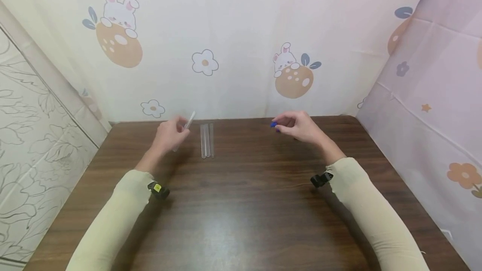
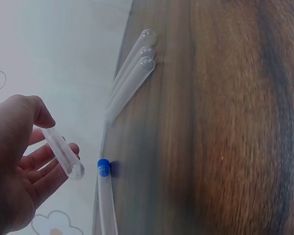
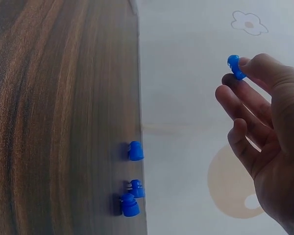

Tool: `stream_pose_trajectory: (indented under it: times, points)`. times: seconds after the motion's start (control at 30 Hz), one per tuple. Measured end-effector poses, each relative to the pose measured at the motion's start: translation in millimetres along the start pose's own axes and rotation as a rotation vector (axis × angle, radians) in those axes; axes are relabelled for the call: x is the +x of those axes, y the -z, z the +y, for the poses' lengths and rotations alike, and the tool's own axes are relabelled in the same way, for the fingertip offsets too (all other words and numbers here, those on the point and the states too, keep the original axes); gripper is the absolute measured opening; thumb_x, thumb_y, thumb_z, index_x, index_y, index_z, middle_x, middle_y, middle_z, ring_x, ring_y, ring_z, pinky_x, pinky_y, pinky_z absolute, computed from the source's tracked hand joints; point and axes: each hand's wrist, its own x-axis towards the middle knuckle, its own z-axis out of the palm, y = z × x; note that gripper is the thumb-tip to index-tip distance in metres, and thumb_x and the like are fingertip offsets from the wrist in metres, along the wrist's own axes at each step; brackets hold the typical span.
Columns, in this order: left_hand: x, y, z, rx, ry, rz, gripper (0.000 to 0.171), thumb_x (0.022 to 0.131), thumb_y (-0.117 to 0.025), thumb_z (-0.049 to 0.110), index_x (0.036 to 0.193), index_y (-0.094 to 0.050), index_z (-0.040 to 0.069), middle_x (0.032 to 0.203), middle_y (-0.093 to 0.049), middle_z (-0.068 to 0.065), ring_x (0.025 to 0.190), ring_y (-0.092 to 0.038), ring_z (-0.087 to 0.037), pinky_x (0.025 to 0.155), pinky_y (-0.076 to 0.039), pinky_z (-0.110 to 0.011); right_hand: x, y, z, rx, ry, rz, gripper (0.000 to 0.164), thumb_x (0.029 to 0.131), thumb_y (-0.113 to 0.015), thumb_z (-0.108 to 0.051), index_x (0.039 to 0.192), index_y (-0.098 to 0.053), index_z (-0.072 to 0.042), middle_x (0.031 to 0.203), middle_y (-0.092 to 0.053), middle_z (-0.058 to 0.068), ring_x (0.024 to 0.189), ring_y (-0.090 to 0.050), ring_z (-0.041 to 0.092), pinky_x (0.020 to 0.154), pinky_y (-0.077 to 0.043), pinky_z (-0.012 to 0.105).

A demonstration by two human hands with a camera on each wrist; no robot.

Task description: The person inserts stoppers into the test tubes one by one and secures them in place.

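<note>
My left hand [image 1: 171, 133] pinches a clear test tube [image 2: 62, 152] between thumb and fingers, above the table's far part. The tube slants, one end pointing up and to the right in the head view. Beside that hand, three clear test tubes [image 2: 132, 89] lie side by side on the table. A test tube with a blue cap [image 2: 107, 200] lies on the other side, mostly hidden by the hand in the head view. My right hand [image 1: 301, 126] pinches a blue stopper cap [image 3: 236, 67] between thumb and fingertips, raised off the table and apart from the tubes.
Three loose blue caps [image 3: 135, 151] stand or lie near the table's far edge, below my right hand. The dark wooden table [image 1: 241, 204] meets a printed curtain [image 1: 241, 87] at the back. Another printed cloth [image 1: 433, 95] hangs along the right side.
</note>
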Motion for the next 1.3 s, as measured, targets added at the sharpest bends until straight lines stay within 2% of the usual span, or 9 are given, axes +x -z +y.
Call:
stream_pose_trajectory:
  times: [0.13,0.27,0.4,0.57,0.63,0.73,0.93,1.1,1.3]
  points:
    - [0.1,3.0,-1.4,0.002,-0.02,0.016,0.045,0.1,-0.065,0.021,0.142,-0.066,0.003,0.117,-0.08,-0.025,0.092,-0.075,-0.035,0.072,-0.055,-0.032,0,1,-2,-0.007,-0.008,-0.006,0.019,0.104,-0.079,-0.007,0.123,-0.081,-0.002,0.11,-0.085,0.028,0.073,-0.072,0.003,0.055,-0.054,0.025]
    - [0.3,6.8,-1.5,0.002,-0.03,0.017,0.046,0.1,-0.065,0.02,0.142,-0.066,0.002,0.117,-0.081,-0.025,0.091,-0.077,-0.035,0.069,-0.056,-0.03,0,3,-6,-0.022,-0.033,-0.011,0.02,0.105,-0.078,-0.011,0.124,-0.081,-0.006,0.108,-0.086,0.021,0.07,-0.072,0.005,0.051,-0.056,0.032]
    - [-0.5,10.1,-0.1,0.014,-0.045,0.017,0.046,0.1,-0.065,0.019,0.143,-0.065,0.003,0.117,-0.081,-0.025,0.085,-0.075,-0.031,0.066,-0.054,-0.028,2,5,-10,-0.026,-0.032,-0.01,0.02,0.106,-0.078,-0.013,0.125,-0.082,-0.007,0.107,-0.087,0.018,0.07,-0.073,0.005,0.05,-0.057,0.034]
    - [-1.4,15.5,3.1,-0.004,-0.064,0.013,0.047,0.099,-0.064,0.017,0.144,-0.064,0.005,0.122,-0.082,-0.025,0.064,-0.071,-0.021,0.056,-0.054,-0.029,3,6,-13,-0.021,-0.011,-0.005,0.021,0.105,-0.078,-0.011,0.125,-0.082,-0.006,0.106,-0.087,0.019,0.073,-0.075,0.003,0.051,-0.056,0.03]
    - [-1.7,17.9,5.0,-0.022,-0.072,0.009,0.048,0.098,-0.064,0.016,0.144,-0.063,0.006,0.124,-0.082,-0.026,0.056,-0.068,-0.018,0.051,-0.054,-0.03,3,7,-14,-0.023,-0.001,-0.003,0.021,0.105,-0.078,-0.01,0.125,-0.082,-0.005,0.106,-0.087,0.019,0.075,-0.076,0.002,0.054,-0.057,0.028]
    - [-1.9,20.2,7.1,-0.015,-0.092,0.016,0.047,0.097,-0.064,0.015,0.143,-0.064,0.006,0.123,-0.083,-0.025,0.054,-0.067,-0.017,0.052,-0.053,-0.03,2,9,-15,-0.027,0.011,-0.003,0.021,0.104,-0.078,-0.008,0.125,-0.082,-0.004,0.106,-0.087,0.019,0.077,-0.076,0.002,0.059,-0.058,0.026]
    - [-2.5,23.4,9.4,0.029,-0.138,0.06,0.047,0.094,-0.064,0.016,0.14,-0.068,0.007,0.114,-0.086,-0.021,0.074,-0.069,-0.024,0.071,-0.049,-0.033,4,11,-16,-0.061,0.04,0.009,0.019,0.105,-0.078,-0.009,0.123,-0.082,-0.005,0.104,-0.087,0.016,0.077,-0.075,0.008,0.069,-0.06,0.022]
    - [-3.1,27.6,10.6,0.03,-0.142,0.049,0.048,0.095,-0.063,0.017,0.141,-0.067,0.007,0.116,-0.085,-0.021,0.085,-0.075,-0.033,0.074,-0.049,-0.036,5,11,-16,-0.085,0.062,0.023,0.02,0.103,-0.08,-0.006,0.122,-0.082,-0.005,0.103,-0.086,0.014,0.076,-0.074,0.01,0.07,-0.06,0.022]
    - [-3.0,33.9,11.2,0.061,-0.18,0.052,0.044,0.096,-0.063,0.014,0.14,-0.068,0.006,0.116,-0.085,-0.023,0.109,-0.083,-0.044,0.076,-0.05,-0.035,4,10,-17,-0.075,0.071,0.026,0.02,0.103,-0.08,-0.006,0.122,-0.082,-0.004,0.103,-0.085,0.017,0.076,-0.073,0.006,0.072,-0.06,0.021]
